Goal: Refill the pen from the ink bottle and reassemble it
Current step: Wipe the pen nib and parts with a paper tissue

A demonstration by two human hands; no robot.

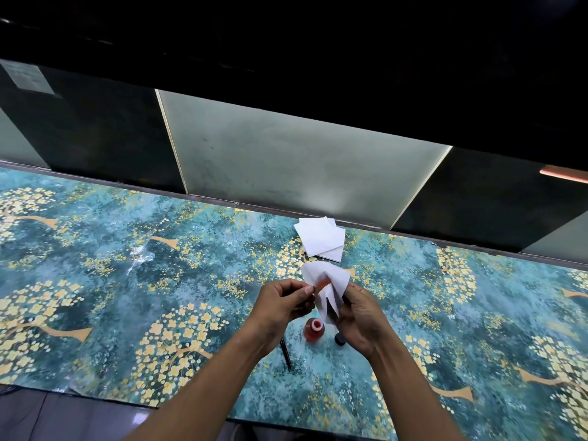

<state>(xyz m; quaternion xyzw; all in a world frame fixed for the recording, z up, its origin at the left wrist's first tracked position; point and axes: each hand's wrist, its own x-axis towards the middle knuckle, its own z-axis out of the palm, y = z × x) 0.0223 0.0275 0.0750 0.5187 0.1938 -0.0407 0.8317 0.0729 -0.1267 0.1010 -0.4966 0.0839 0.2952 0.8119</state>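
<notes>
- Left hand (281, 305): raised above the tabletop, fingers (299, 286) curled, thumb and forefinger pinched on the near end of a small pen part (320, 285); the part is reddish-orange, translucent, blurred, and its far end is pointed into the tissue.
- Right hand (359, 316): raised just beside the left, fingers curled round a crumpled white tissue (324, 281) and round a dark, slender pen piece (331, 310) that is held slanted under the paper; which piece of the pen it is cannot be told.
- Both forearms: bare, extended forward from the lower edge of the view and converged at the centre.
- Ink bottle (314, 329): stood upright on the tabletop directly below and between the two hands, uncapped, filled with red ink; apart from the fingers, not touched.
- Bottle cap (339, 338): small, dark, set just right of the bottle, partly hidden by the right hand.
- Pen barrel (285, 351): dark, thin, laid on the tabletop just left of the bottle, its upper end hidden under the left wrist.
- Stack of tissues (319, 238): white, folded, laid beyond the hands near the far edge of the tabletop.
- Tabletop (127, 281): covered with a glossy teal sheet printed with gold blossom trees.
- Wall (286, 173): pale frosted panels alternated with dark panels behind the tabletop; a black overhang is seen above.
</notes>
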